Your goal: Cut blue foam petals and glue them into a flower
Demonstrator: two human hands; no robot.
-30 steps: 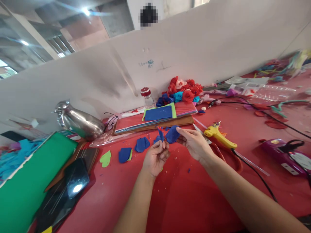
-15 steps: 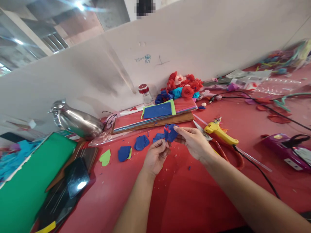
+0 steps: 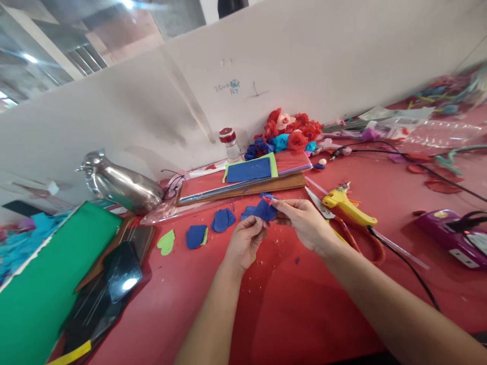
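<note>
Blue paper petal (image 3: 263, 210), long axis sideways

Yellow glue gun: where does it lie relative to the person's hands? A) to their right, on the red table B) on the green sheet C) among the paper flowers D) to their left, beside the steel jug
A: the yellow glue gun lies on the red table, right of the right hand.

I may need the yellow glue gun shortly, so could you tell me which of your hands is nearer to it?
Right. The right hand is just beside the yellow glue gun; the left hand is farther off, beyond the blue paper piece both pinch.
</note>
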